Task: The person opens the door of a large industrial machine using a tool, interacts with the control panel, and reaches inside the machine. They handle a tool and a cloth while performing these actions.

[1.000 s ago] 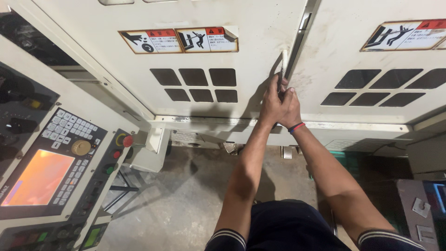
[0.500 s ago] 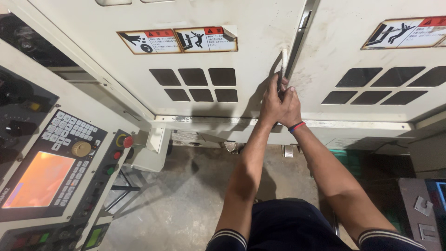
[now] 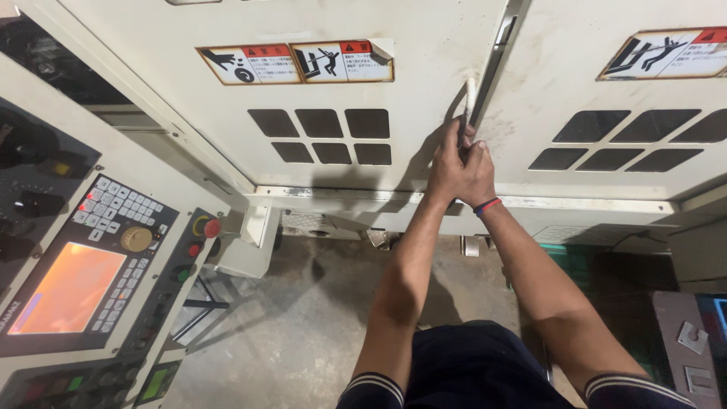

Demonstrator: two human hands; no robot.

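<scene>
Both my hands are clasped together on the white door handle at the right edge of the machine's left sliding door. My left hand wraps the lower part of the handle, and my right hand, with a red and blue band at the wrist, closes over it from the right. The handle's top end sticks out above my fingers. A dark narrow gap runs between the left door and the right door.
A control panel with an orange screen, a keypad, a knob and a red button stands at the left. Both doors carry dark window squares and warning stickers. Concrete floor lies below. A small table with metal parts sits at the right edge.
</scene>
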